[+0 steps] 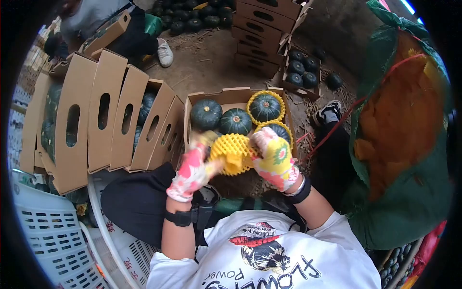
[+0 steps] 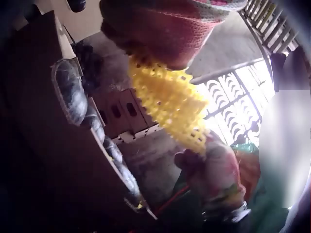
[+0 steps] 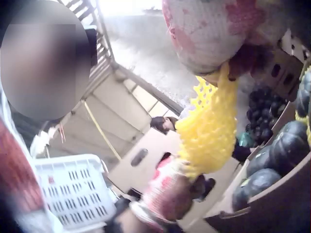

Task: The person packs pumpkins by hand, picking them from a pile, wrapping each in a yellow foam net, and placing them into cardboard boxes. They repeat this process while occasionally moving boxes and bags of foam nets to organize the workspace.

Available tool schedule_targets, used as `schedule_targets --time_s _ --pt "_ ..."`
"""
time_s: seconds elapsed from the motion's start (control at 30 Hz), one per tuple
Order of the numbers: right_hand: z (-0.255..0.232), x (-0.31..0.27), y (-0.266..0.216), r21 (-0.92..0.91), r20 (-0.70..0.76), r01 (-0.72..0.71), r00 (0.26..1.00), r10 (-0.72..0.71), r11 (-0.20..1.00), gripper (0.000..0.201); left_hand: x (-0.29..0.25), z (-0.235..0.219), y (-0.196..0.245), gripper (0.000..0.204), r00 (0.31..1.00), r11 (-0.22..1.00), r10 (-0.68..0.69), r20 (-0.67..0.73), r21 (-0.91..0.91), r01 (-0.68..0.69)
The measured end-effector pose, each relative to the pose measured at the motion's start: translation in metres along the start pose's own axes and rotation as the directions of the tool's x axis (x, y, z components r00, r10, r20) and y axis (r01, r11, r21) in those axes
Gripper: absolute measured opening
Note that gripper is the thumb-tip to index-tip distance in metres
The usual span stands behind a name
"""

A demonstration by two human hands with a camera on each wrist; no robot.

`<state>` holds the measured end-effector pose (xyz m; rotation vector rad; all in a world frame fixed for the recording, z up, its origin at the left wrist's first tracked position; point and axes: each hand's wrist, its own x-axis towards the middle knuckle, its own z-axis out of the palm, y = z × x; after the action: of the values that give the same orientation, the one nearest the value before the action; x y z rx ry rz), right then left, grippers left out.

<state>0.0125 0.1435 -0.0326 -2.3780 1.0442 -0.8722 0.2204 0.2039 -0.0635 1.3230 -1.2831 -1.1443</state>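
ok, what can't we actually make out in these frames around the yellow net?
- Head view: whether the yellow foam net holds a squash; both gloved hands, left hand and right hand, cover its ends.
- Left wrist view: the box is dark and blurred.
- Right wrist view: squashes cut off by the right edge.

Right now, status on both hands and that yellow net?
Left hand and right hand both grip the yellow foam net, stretched between them. Open box of squashes ahead. Nothing blocking.
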Motion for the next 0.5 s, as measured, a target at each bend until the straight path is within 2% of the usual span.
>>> schedule_targets --time_s 0.03,0.07,0.1,0.13,0.17,0.2,0.23,0.3,0.37,0.43,0.5 --pt "0.005 0.003 -0.002 -0.037 0.069 -0.048 0.996 0.050 0.998 0.022 0.000 -0.001 0.006 0.056 0.967 0.997 0.082 0.243 -0.028 -0.078" --pt "0.010 0.009 -0.003 0.010 0.116 0.007 0.993 -0.008 1.000 0.020 -0.006 0.000 0.015 0.053 0.962 0.951 0.026 0.272 -0.304 0.060" --pt "0.014 0.017 -0.001 0.061 0.158 0.056 0.985 -0.065 0.997 0.018 -0.011 0.002 0.024 0.051 0.948 0.814 -0.019 0.319 -0.546 0.200" --pt "0.016 0.026 0.002 -0.052 0.228 0.137 0.966 -0.122 0.989 0.020 -0.011 0.002 0.013 0.046 0.984 0.828 -0.072 0.164 -0.540 0.151" --pt "0.019 0.037 0.009 -0.140 0.375 0.178 0.920 -0.114 0.974 0.028 -0.009 0.002 -0.002 0.041 0.993 0.844 -0.119 0.003 -0.527 0.103" --pt "0.021 0.049 0.016 -0.243 0.422 0.223 0.901 -0.104 0.944 0.034 -0.001 0.005 -0.008 0.033 0.974 0.872 -0.162 -0.159 -0.485 0.066" --pt "0.023 0.060 0.022 -0.340 0.467 0.269 0.880 -0.086 0.901 0.039 0.004 0.006 -0.011 0.030 0.940 0.905 -0.144 -0.309 -0.425 -0.001" --pt "0.037 0.084 0.025 -0.560 0.579 0.297 0.808 0.109 0.774 0.052 0.003 0.008 -0.007 0.031 0.906 0.982 -0.085 -0.414 -0.189 0.006" --pt "0.059 0.091 0.045 -0.494 0.641 0.236 0.749 0.166 0.837 0.074 0.002 0.002 -0.017 0.033 0.925 0.972 -0.099 -0.368 -0.235 0.010" --pt "0.054 0.096 0.044 -0.456 0.635 0.161 0.748 0.193 0.875 0.077 0.004 -0.001 -0.010 0.035 0.936 0.958 -0.107 -0.335 -0.288 0.006" --pt "0.043 0.079 0.031 -0.405 0.495 0.129 0.863 0.099 0.905 0.076 0.005 -0.005 0.000 0.041 0.927 0.844 -0.026 -0.374 -0.506 -0.180"
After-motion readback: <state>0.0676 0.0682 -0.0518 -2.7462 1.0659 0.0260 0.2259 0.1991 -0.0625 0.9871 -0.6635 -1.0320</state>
